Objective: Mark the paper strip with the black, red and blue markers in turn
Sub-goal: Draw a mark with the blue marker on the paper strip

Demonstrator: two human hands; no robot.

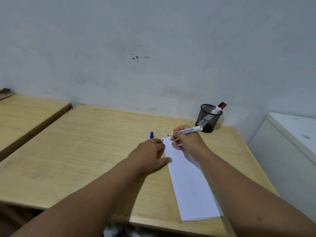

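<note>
A long white paper strip (188, 182) lies on the wooden table (85, 142), running from the near edge toward the wall. A small red mark (163, 139) shows at its far left corner. My right hand (186, 141) grips an uncapped white-bodied marker (189, 130), its dark tip held just above the strip's far end. A blue cap (151, 135) stands upright on the table, left of that end. My left hand (150, 154) lies flat, palm down, with thumb and fingertips on the strip's left edge.
A black mesh pen holder (207, 118) stands near the wall, behind my right hand, with a red-capped marker (224, 105) and a black-capped marker (221, 103) in it. A white cabinet (290, 134) is at the right. A second wooden table (25, 113) adjoins on the left.
</note>
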